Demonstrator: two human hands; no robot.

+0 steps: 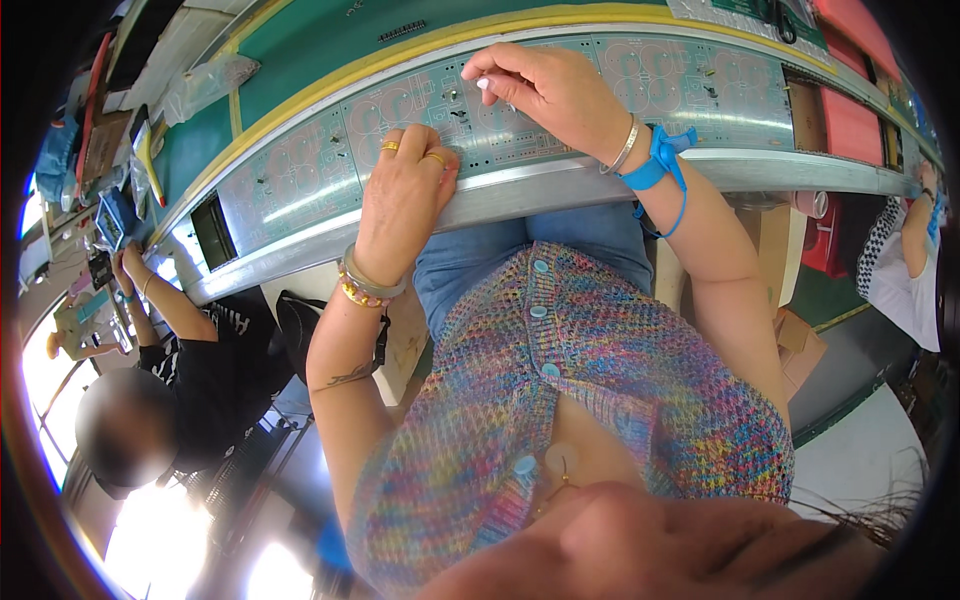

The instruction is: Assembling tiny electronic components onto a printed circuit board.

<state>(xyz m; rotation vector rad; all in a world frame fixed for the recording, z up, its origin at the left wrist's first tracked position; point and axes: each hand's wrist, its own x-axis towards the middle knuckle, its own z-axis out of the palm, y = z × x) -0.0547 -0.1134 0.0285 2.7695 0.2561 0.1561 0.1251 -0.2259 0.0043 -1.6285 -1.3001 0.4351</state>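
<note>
A row of green printed circuit boards [400,95] lies along a metal rail [520,180] in front of me. My left hand [408,190], with rings and bangles, rests over the near edge of one board, its fingers curled down and their tips mostly hidden. My right hand [560,95] hovers above the board to the right, fingers bent inward with thumb and forefinger near each other. Whatever either hand may hold is too small or hidden to make out. Small dark components [458,115] stand on the boards. A blue wrist strap [660,160] circles my right wrist.
Beyond the boards runs a green work surface [300,40] with yellow edging, carrying a black pin strip [402,31] and a clear plastic bag [208,88]. Red bins [850,125] are at the right. A co-worker [230,340] sits at the left, another person's arm [917,235] is far right.
</note>
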